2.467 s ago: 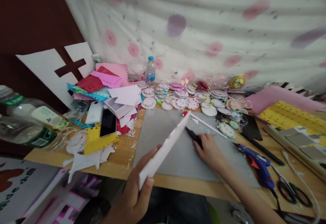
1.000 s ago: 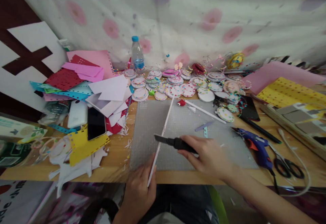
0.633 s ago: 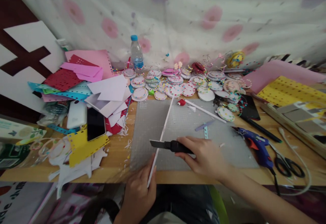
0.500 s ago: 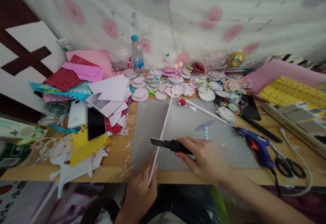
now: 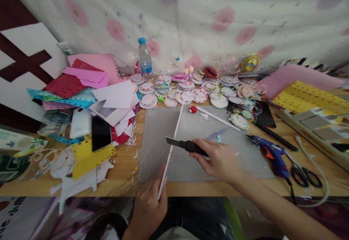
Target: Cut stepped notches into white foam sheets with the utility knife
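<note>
Near the table's front edge, my left hand (image 5: 151,200) is closed around the lower end of a thin white strip (image 5: 178,124), which slants up and away over the grey cutting mat (image 5: 158,123). My right hand (image 5: 218,158) grips the black handle of a utility knife (image 5: 188,146). The knife's blade points left and lies across the strip, around its middle. Whether the blade touches the strip I cannot tell. Farther back on the mat are a second white strip (image 5: 218,118), a small red piece (image 5: 193,109) and a purple scrap (image 5: 217,134).
Decorated round discs (image 5: 186,96) crowd the back, beside a water bottle (image 5: 145,60). At left lie coloured papers (image 5: 65,85), a phone (image 5: 101,132) and white offcuts (image 5: 89,178). At right are a blue glue gun (image 5: 272,156), scissors (image 5: 305,174) and a cable (image 5: 321,174).
The knife has moved up along the strip, away from my left hand, with its blade now tilted more. My left hand keeps its hold on the strip. The view has shifted slightly.
</note>
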Tool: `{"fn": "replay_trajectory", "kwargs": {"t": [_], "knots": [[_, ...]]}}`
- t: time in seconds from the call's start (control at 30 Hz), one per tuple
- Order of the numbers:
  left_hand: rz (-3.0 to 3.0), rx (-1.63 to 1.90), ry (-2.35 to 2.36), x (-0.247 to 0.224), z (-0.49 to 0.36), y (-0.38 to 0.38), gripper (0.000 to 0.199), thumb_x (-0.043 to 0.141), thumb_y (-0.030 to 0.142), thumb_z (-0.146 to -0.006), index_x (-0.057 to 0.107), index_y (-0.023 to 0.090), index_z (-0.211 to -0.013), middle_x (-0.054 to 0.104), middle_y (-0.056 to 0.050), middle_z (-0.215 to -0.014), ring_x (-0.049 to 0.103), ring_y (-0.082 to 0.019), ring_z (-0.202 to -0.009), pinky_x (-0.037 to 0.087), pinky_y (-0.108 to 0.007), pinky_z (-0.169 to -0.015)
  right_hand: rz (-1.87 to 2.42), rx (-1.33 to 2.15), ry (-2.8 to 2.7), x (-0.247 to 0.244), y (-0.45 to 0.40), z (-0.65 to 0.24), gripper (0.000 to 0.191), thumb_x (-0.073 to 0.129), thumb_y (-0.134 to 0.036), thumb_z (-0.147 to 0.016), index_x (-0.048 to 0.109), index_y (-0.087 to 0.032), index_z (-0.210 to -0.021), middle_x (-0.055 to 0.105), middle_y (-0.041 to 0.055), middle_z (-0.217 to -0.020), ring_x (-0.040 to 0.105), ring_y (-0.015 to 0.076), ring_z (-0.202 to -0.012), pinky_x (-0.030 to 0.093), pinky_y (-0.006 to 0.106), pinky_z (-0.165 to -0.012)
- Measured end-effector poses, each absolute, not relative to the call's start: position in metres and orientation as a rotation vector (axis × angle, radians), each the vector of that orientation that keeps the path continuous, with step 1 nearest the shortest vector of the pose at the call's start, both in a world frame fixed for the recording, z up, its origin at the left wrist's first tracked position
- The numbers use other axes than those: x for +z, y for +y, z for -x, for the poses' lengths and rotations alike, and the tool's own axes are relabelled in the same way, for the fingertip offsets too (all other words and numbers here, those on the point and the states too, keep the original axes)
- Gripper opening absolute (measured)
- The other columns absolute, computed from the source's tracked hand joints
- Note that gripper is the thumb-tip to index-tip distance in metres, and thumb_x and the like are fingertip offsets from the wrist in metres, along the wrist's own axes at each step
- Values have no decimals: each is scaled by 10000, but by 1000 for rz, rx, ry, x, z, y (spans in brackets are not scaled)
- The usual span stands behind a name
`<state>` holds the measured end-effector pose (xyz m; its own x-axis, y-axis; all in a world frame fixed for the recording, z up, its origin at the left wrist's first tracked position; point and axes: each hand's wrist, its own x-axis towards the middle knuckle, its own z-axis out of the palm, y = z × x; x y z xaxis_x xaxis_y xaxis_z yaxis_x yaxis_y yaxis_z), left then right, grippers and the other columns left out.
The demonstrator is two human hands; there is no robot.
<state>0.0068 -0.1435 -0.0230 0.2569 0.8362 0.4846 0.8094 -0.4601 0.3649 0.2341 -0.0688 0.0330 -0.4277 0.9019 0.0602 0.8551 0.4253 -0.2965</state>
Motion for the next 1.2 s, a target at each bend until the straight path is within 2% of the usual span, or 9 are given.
{"fn": "replay_trajectory", "kwargs": {"t": [0.27, 0.57, 0.63, 0.7, 0.8, 0.97, 1.03, 1.1, 1.2], "knots": [[-2455, 992, 1614, -24, -7, -143, 308, 423, 160, -941, 521, 107, -1229, 737, -91, -904, 706, -164, -723, 546, -241, -662, 1558, 190, -2436, 25, -63, -237, 291, 455, -429, -935, 608, -207, -1046, 701, 43, -835, 659, 202, -692, 321, 279, -531], [-2469, 1049, 1614, -11, -5, -135, 280, 413, 179, -949, 549, 108, -1183, 744, -83, -889, 713, -155, -735, 554, -226, -699, 1595, 134, -2319, 28, -54, -234, 297, 476, -440, -913, 624, -225, -1054, 711, 59, -879, 655, 212, -725, 320, 267, -534], [-2464, 1050, 1607, -8, 0, -137, 289, 429, 180, -941, 547, 121, -1198, 746, -72, -888, 712, -152, -732, 552, -225, -691, 1579, 334, -2333, 36, -49, -240, 300, 469, -449, -914, 627, -221, -1029, 699, 49, -813, 636, 195, -678, 316, 258, -526], [-2460, 1032, 1587, -6, 9, -142, 317, 444, 170, -926, 540, 140, -1227, 746, -62, -933, 712, -143, -759, 548, -215, -699, 1497, 680, -2366, 45, -46, -250, 300, 471, -467, -913, 629, -223, -986, 664, 21, -718, 591, 163, -606, 316, 246, -520], [-2479, 945, 1564, -3, 28, -147, 397, 444, 124, -890, 521, 165, -1277, 718, -52, -1082, 700, -139, -905, 535, -211, -801, 1308, 1171, -2232, 51, -48, -263, 316, 507, -509, -890, 621, -216, -919, 587, -6, -653, 504, 121, -558, 316, 229, -512], [-2647, 843, 1811, 6, 42, -139, 546, 421, 53, -821, 469, 155, -1356, 668, -61, -1199, 671, -173, -1008, 504, -262, -895, 1037, 1875, -1253, 30, -66, -248, 408, 511, -601, -851, 531, -194, -829, 397, -69, -543, 268, 51, -405, 180, 193, -370], [-2717, 818, 1794, 11, 35, -133, 633, 373, 14, -781, 417, 140, -1400, 604, -85, -1295, 609, -199, -1135, 463, -307, -975, 979, 1924, -990, 18, -70, -231, 396, 550, -583, -835, 534, -187, -834, 415, -85, -514, 197, 26, -353, 131, 188, -341], [-2796, 803, 1634, 13, 26, -130, 667, 322, 8, -768, 386, 130, -1421, 547, -95, -1361, 514, -215, -1256, 396, -353, -1056, 981, 1874, -869, 11, -69, -214, 386, 586, -556, -820, 552, -172, -838, 525, -61, -552, 164, 3, -324, 116, 190, -329], [-2866, 829, 1392, 11, 16, -130, 576, 260, 110, -850, 403, 103, -1408, 536, -117, -1368, 453, -228, -1309, 334, -389, -1099, 1047, 1769, -769, 8, -66, -196, 363, 680, -494, -770, 525, -166, -747, 532, -62, -506, 175, -5, -313, 127, 187, -329]]}}
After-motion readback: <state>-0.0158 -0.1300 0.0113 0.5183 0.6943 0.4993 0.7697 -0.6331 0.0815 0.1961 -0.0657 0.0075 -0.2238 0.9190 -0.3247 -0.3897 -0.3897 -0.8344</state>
